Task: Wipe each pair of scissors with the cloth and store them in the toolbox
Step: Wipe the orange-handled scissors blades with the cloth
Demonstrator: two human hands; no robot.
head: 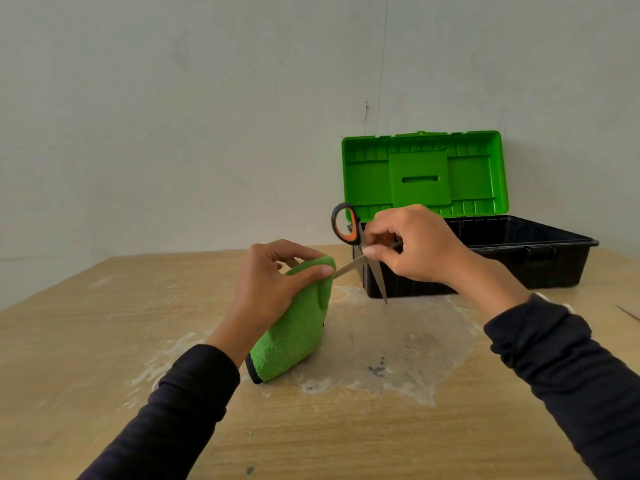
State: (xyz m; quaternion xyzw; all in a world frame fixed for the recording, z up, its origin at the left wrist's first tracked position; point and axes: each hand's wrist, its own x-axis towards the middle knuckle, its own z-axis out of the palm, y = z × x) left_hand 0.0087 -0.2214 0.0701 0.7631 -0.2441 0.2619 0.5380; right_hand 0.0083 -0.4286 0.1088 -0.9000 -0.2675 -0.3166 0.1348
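On the stained wooden table point(104, 341) at frame centre, the left hand point(273, 289) pinches the green microfibre cloth point(294, 334) around one blade of the open orange-and-black-handled steel scissors point(363, 258), gripped by the right hand point(412, 247) before the open green-lidded black plastic toolbox point(502, 258); best to stroke tipward, fingers off the edge.

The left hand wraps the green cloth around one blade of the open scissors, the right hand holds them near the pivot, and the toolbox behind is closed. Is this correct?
Not quite: the toolbox is open, its green lid standing upright, as the head view shows. The rest holds: left hand, green cloth, right hand, scissors.
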